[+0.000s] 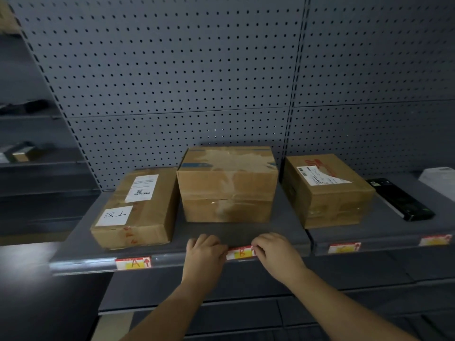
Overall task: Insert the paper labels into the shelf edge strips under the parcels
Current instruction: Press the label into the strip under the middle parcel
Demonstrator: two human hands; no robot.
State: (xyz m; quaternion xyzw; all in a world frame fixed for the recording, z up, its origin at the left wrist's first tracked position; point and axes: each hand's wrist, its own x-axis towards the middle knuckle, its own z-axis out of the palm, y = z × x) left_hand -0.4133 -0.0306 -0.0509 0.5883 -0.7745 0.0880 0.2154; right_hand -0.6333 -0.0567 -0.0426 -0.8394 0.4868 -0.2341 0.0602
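Head-camera view, looking down at a grey metal shelf [246, 233] backed by a pegboard wall [172, 70]. Three cardboard parcels in a row on the shelf: left parcel [138, 207], middle parcel [227, 184], right parcel [327, 190]. Along the shelf front, a clear edge strip [86, 263] carrying small paper labels with red borders and yellow patches.

Label A [133, 262] already seated in the strip under the left parcel. Label B [240, 253] in the strip directly under the middle parcel, pinched at both ends. Left hand [204, 252] curled loosely closed over the shelf lip, fingertips on the label's left end. Right hand [274, 249] likewise curled, fingertips on the right end. Label stretched between the two hands, only its middle showing. Two more labels further right: one [344, 248] under the right parcel, another [435, 239] near the frame edge, both blurred.

Paper likely very light, thin and floppy, easy to crease or tear; best held at the outer ends and slid gently behind the strip's lip, not pushed from the middle. Impossible to tell whether the lower edge is fully tucked in.
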